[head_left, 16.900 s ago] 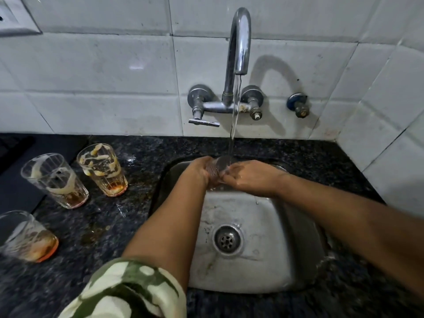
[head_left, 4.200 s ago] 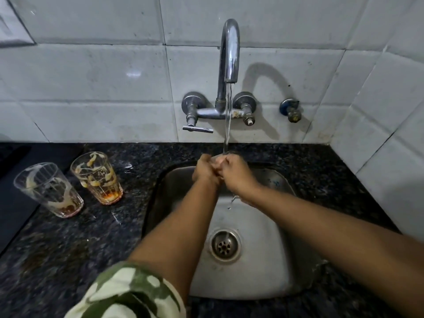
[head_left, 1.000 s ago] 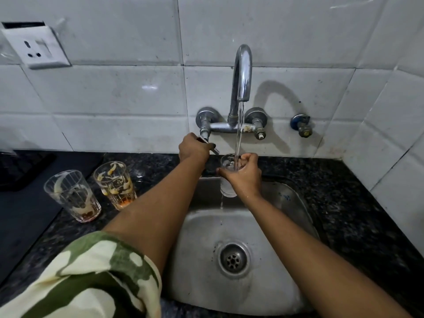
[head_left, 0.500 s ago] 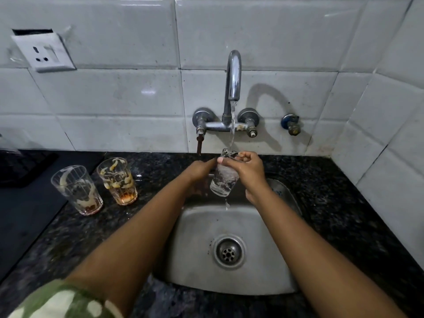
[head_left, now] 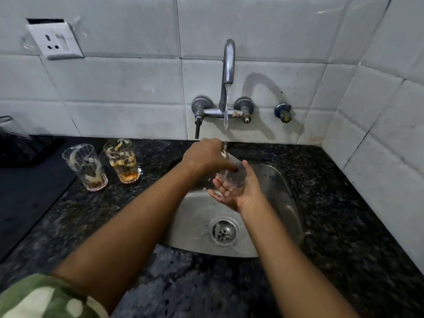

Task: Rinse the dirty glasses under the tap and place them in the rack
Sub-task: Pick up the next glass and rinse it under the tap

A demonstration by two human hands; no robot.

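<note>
A clear glass [head_left: 232,174] is tilted over the sink under a thin stream from the tap [head_left: 229,63]. My left hand [head_left: 204,157] grips it from above, one finger stretched across its side. My right hand [head_left: 238,191] lies palm up just below the glass with fingers relaxed, touching its lower end. Two dirty glasses [head_left: 86,167] [head_left: 122,160] with pale streaks and brown dregs stand upright on the black counter to the left of the sink. The rack cannot be made out with certainty.
The steel sink [head_left: 286,203] has its drain [head_left: 223,230] near the middle. The tap's lever [head_left: 197,126] hangs downward. A dark ribbed mat or tray [head_left: 25,152] lies at the far left. White tiled walls close the back and right; a socket [head_left: 55,40] is mounted at upper left.
My left hand turned the tap lever down, then moved onto the glass. My right hand let go of the glass and opened beneath it. The stream is thinner.
</note>
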